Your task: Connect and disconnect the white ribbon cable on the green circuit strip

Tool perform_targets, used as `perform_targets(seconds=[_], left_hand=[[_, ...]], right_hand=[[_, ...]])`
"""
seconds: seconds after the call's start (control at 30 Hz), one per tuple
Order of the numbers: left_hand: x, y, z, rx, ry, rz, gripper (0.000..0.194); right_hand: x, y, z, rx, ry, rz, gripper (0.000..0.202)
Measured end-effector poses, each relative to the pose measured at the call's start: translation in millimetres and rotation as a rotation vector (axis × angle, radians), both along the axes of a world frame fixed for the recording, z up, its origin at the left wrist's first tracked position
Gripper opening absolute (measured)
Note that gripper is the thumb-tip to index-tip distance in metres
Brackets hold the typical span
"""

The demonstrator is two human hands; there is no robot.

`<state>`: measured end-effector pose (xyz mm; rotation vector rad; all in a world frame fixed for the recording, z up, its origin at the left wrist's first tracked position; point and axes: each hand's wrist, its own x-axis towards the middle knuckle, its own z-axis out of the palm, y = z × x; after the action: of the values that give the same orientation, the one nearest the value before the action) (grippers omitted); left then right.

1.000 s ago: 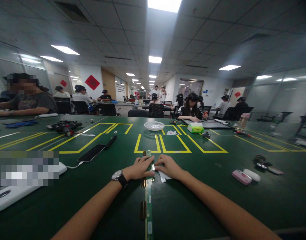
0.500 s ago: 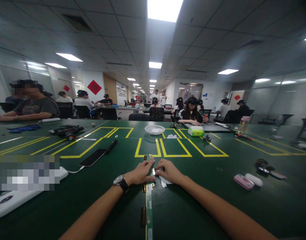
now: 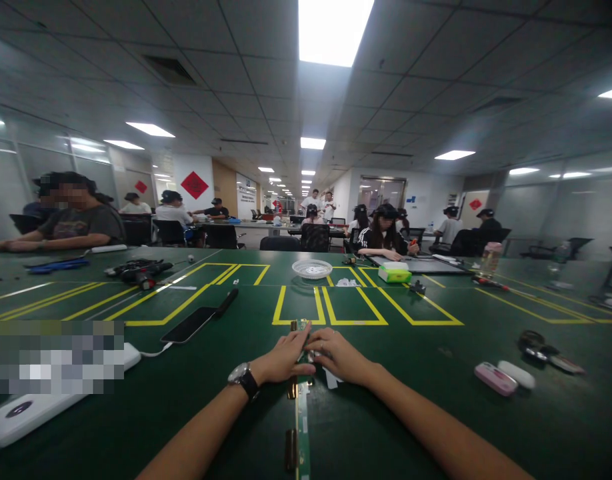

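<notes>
A long, narrow green circuit board strip (image 3: 303,433) lies lengthwise on the green table, with brown flex tabs (image 3: 291,450) along its left edge. My left hand (image 3: 285,357), a watch on its wrist, rests across the strip's upper part with fingers stretched out and thumb apart. Just right of it, my right hand (image 3: 341,357) has its fingers curled together over the board, close to the left fingertips. A small silvery bit (image 3: 311,358) shows by its fingertips; what exactly they pinch is hidden. Beneath that hand lies a white paper scrap (image 3: 332,379).
Ahead stands a white plastic basket (image 3: 311,269); a green-and-white tissue pack (image 3: 395,272) is to its right. On the left are a phone (image 3: 190,325) on a cable and a white device (image 3: 61,407). A pink case (image 3: 496,379) lies right. Co-workers sit beyond.
The view has tilted up slightly, so everything sits lower in it. My right hand has edged left over the board, its fingers now nearly meeting my left hand, covering more of the silvery bit.
</notes>
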<state>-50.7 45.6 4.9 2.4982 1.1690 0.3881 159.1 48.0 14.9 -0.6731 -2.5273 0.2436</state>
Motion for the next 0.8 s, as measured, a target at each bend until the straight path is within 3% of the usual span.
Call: perform_targets(seconds=[0.07, 0.17, 0.27, 0.4, 0.5, 0.8], left_hand=[[-1.0, 0.9, 0.6, -0.002, -0.068, 0.032, 0.090], [-5.2, 2.9, 1.3, 0.030, -0.160, 0.109, 0.081], [-11.6, 4.5, 0.1, 0.111, -0.180, 0.183, 0.074], [-15.2, 2.7, -1.2, 0.189, -0.116, 0.184, 0.073], [-11.6, -1.4, 1.7, 0.210, -0.085, 0.173, 0.072], [-6.1, -6.0, 3.8, 0.213, -0.094, 0.169, 0.065]], right_hand=[[0.7, 1.0, 2.5, 0.036, -0.082, 0.070, 0.025], [12.0, 12.6, 3.0, 0.086, -0.157, -0.006, 0.027], [42.9, 34.0, 0.9, 0.124, -0.211, -0.254, 0.029], [97.1, 60.5, -4.5, 0.094, -0.292, -0.757, 0.030], [121.6, 69.5, -8.9, 0.077, -0.308, -0.954, 0.031], [123.7, 76.7, -23.3, 0.061, -0.373, -0.910, 0.042]])
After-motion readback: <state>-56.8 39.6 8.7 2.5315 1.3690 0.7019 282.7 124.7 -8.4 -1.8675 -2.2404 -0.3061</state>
